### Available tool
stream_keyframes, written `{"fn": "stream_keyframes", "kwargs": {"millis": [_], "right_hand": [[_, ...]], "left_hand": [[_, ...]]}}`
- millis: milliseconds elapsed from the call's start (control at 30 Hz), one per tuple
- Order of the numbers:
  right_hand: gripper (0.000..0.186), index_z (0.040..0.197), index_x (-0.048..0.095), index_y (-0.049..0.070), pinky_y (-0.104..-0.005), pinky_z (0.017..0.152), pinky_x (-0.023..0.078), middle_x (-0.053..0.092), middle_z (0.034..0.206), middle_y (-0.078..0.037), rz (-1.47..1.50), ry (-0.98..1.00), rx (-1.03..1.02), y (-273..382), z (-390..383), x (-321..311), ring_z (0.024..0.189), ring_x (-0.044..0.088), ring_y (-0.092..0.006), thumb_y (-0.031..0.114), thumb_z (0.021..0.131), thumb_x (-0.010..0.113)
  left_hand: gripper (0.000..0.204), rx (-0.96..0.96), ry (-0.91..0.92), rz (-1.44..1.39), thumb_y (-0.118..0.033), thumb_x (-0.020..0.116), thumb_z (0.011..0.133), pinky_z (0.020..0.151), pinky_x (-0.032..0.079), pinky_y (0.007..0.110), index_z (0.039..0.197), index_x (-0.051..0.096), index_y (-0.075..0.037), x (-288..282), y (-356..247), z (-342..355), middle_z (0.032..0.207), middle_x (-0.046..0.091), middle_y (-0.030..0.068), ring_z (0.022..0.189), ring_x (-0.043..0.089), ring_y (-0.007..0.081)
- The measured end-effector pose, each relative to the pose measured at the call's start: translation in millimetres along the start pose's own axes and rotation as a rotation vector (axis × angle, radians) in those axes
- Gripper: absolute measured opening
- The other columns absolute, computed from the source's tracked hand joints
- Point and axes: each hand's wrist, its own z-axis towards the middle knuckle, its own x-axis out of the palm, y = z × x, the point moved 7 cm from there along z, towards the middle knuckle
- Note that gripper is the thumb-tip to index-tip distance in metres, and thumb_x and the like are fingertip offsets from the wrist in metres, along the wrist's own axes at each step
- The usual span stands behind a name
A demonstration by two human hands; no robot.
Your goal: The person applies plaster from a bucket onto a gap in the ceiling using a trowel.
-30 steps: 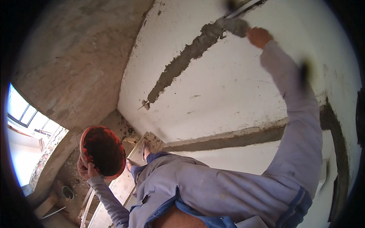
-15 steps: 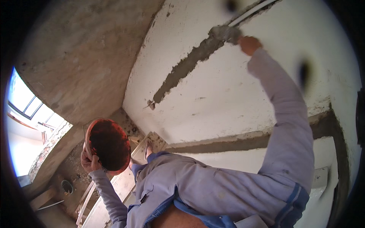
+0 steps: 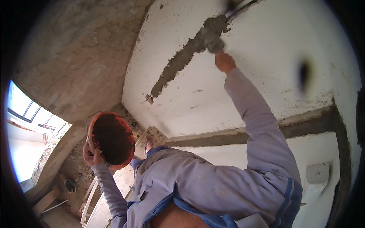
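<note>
My left hand grips the rim of a round orange-red bucket, which is tilted so its dark inside shows. How much is in the bucket I cannot tell. My right hand is raised to the white wall and closed on a trowel, whose handle is mostly hidden by the fingers. The grey blade lies on or close against a rough strip of wet mortar running slantwise along the wall. At the strip's upper end, a pale pipe shows in an uncovered groove.
Planks lie beneath me by my feet. Another mortar band crosses the wall lower down, near a pale box. To the left are a bare plastered wall, a window opening and a dark container on the rubble-strewn floor.
My right hand has moved left and down along the mortar with the trowel, leaving mortar at the strip's upper end. My left hand still holds the bucket, nearly unmoved.
</note>
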Motion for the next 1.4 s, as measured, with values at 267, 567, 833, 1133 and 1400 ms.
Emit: {"fn": "stream_keyframes", "kwargs": {"millis": [267, 567, 833, 1133, 1400], "right_hand": [[0.024, 0.097, 0.052, 0.003, -0.0530, 0.074, 0.047, 0.063, 0.088, -0.023, -0.404, -0.204, -0.112, -58, 17, -138, 0.083, 0.062, -0.0392, 0.020, 0.089, 0.037], [0.025, 0.099, 0.050, 0.006, -0.0478, 0.070, 0.045, 0.060, 0.087, -0.019, -0.022, -0.339, -0.370, -34, -58, -215, 0.082, 0.058, -0.0387, 0.029, 0.090, 0.049], [0.025, 0.104, 0.051, 0.008, -0.0400, 0.067, 0.050, 0.061, 0.086, -0.010, 0.153, 0.153, -0.884, 125, -206, -75, 0.076, 0.063, -0.0274, 0.023, 0.085, 0.057], [0.016, 0.091, 0.054, 0.000, -0.0360, 0.056, 0.052, 0.060, 0.080, -0.013, 0.179, -0.191, -1.011, 212, -201, -85, 0.066, 0.063, -0.0269, 0.008, 0.077, 0.053], [0.013, 0.083, 0.063, 0.000, -0.0404, 0.060, 0.054, 0.063, 0.074, -0.016, 0.394, 0.211, -1.174, 262, -198, -36, 0.072, 0.065, -0.0312, 0.007, 0.074, 0.055]], "left_hand": [[0.019, -0.050, 0.036, 0.038, 0.006, 0.048, 0.058, 0.081, 0.041, 0.026, 0.062, 0.035, -0.008, 36, -16, 11, 0.101, 0.059, 0.0116, 0.087, 0.052, 0.0134], [0.014, -0.021, 0.127, 0.012, 0.001, 0.056, 0.060, 0.073, 0.050, 0.032, 0.069, 0.047, -0.004, 105, -63, 34, 0.104, 0.060, 0.0188, 0.092, 0.058, 0.0212], [0.019, 0.082, 0.328, 0.075, 0.005, 0.064, 0.064, 0.069, 0.048, 0.028, 0.065, 0.047, -0.005, 175, -147, 74, 0.100, 0.062, 0.0159, 0.077, 0.057, 0.0165], [0.023, 0.233, 0.406, 0.129, 0.006, 0.062, 0.063, 0.064, 0.047, 0.025, 0.060, 0.043, -0.007, 222, -193, 81, 0.098, 0.065, 0.0159, 0.070, 0.056, 0.0117], [0.017, 0.378, 0.339, 0.169, 0.006, 0.053, 0.057, 0.065, 0.044, 0.023, 0.059, 0.040, -0.005, 222, -211, 68, 0.102, 0.064, 0.0163, 0.074, 0.054, 0.0111]]}}
